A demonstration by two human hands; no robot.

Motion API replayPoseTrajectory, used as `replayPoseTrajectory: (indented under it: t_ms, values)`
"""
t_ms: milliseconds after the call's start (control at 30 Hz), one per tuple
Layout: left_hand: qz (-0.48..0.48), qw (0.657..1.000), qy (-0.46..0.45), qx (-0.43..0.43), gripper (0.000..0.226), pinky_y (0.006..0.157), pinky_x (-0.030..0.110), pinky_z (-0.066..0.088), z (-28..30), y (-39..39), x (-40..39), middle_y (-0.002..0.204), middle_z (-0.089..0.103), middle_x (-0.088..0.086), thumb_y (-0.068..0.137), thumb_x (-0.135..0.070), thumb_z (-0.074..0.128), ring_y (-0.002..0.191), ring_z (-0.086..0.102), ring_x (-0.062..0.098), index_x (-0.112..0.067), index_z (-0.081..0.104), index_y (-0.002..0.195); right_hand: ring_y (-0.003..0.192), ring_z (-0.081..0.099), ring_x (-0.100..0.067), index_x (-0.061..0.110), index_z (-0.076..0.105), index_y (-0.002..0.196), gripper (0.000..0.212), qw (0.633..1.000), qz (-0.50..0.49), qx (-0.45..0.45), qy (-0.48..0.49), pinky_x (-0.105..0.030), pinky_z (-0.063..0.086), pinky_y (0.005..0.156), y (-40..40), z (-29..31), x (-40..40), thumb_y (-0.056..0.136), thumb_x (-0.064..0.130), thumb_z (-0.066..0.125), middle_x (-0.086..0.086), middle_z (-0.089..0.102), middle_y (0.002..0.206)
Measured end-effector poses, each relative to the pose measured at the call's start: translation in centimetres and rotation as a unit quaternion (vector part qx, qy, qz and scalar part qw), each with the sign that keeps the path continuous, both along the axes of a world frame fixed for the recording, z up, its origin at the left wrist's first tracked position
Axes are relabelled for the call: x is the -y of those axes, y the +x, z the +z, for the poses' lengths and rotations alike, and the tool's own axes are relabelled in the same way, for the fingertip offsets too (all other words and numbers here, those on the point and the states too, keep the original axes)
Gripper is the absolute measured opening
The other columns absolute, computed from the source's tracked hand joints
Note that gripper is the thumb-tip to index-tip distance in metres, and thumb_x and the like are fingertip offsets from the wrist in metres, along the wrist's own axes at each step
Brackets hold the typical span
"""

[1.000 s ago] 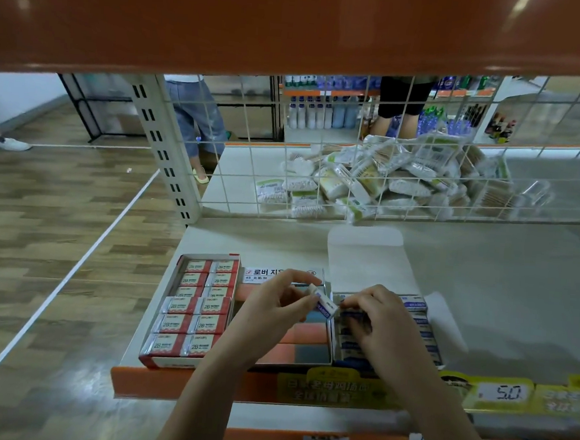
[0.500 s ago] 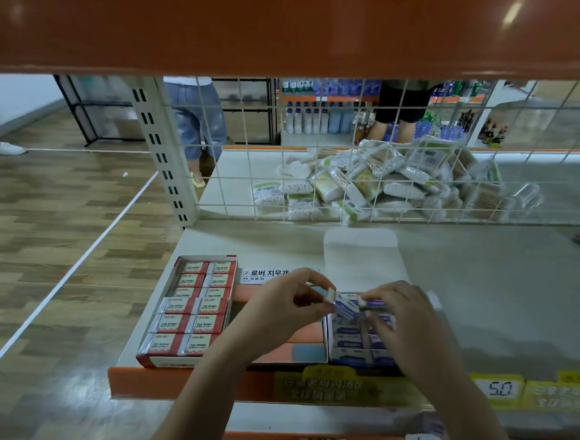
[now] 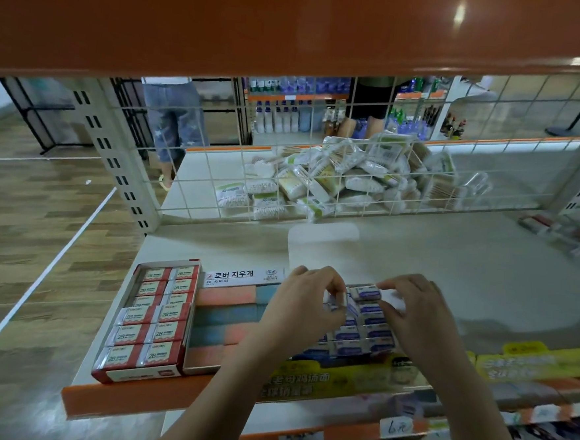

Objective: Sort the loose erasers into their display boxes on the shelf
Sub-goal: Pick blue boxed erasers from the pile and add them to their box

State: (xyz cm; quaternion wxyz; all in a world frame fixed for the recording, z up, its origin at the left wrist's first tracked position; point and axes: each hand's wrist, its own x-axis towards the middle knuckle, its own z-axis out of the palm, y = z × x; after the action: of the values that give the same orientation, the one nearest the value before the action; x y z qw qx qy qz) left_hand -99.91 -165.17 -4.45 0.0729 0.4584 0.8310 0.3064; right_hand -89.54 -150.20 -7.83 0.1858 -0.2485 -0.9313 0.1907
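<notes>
Three display boxes stand side by side on the shelf point(image 3: 483, 285). The red box of 2B erasers point(image 3: 147, 320) is at the left, a box of pink and blue erasers point(image 3: 227, 315) in the middle, and a box of blue-and-white erasers point(image 3: 366, 338) at the right, its white lid flap point(image 3: 321, 246) folded back. My left hand point(image 3: 305, 305) pinches a blue-and-white eraser point(image 3: 336, 300) over the back of the right box. My right hand point(image 3: 416, 314) holds another blue-and-white eraser point(image 3: 366, 292) by its end, beside the first.
A wire grid point(image 3: 353, 176) closes the back of the shelf, with a pile of cotton-swab packs point(image 3: 346, 179) behind it. An orange shelf point(image 3: 295, 24) hangs overhead. Some small packs point(image 3: 549, 227) lie at the far right. Two people's legs point(image 3: 174, 129) show across the aisle.
Both hands shifted toward the back of the right box, keeping the erasers pinched between fingertips. The camera view moved slightly.
</notes>
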Motion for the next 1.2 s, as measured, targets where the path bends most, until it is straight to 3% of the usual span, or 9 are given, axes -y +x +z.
replayPoseTrajectory:
  t_ms: [167, 433, 967, 1200]
  values:
    - [0.015, 0.997, -0.044, -0.06, 0.016, 0.08, 0.027, 0.039, -0.7, 0.3, -0.9, 0.101, 0.062, -0.007, 0.087, -0.028, 0.057, 0.096, 0.043, 0.014, -0.022, 0.055, 0.103, 0.103, 0.046, -0.019, 0.014, 0.062, 0.108, 0.023, 1.0, -0.004, -0.002, -0.009, -0.021, 0.031, 0.08, 0.3, -0.2, 0.0, 0.085, 0.015, 0.063, -0.003, 0.056, 0.111]
    - [0.064, 0.978, -0.123, -0.157, 0.024, 0.096, 0.029, 0.029, -1.7, -0.3, -0.6, 0.121, 0.051, -0.004, 0.09, -0.031, 0.05, 0.115, 0.036, 0.017, -0.025, 0.053, 0.114, 0.098, 0.039, -0.008, 0.016, 0.061, 0.11, 0.022, 1.0, 0.0, -0.009, -0.016, -0.017, 0.03, 0.079, 0.4, -0.5, -0.2, 0.088, 0.016, 0.059, 0.002, 0.055, 0.111]
    - [0.007, 0.975, -0.164, -0.148, 0.023, 0.096, 0.031, 0.03, -0.7, -0.8, -0.7, 0.122, 0.052, -0.004, 0.093, -0.038, 0.048, 0.115, 0.04, 0.017, -0.028, 0.054, 0.113, 0.099, 0.047, -0.015, 0.016, 0.062, 0.107, 0.019, 1.0, 0.015, -0.01, -0.017, -0.019, 0.032, 0.079, 0.3, -0.8, -0.7, 0.089, 0.019, 0.059, 0.002, 0.056, 0.104]
    - [-0.08, 0.981, -0.115, -0.134, 0.03, 0.089, 0.03, 0.043, 2.3, -1.0, -4.2, 0.117, 0.054, -0.002, 0.093, -0.039, 0.049, 0.107, 0.051, 0.017, -0.023, 0.054, 0.118, 0.097, 0.055, -0.015, 0.014, 0.066, 0.105, 0.02, 0.999, 0.021, -0.028, -0.015, -0.021, 0.042, 0.081, 1.9, 1.2, -3.6, 0.085, 0.016, 0.064, 0.0, 0.06, 0.104]
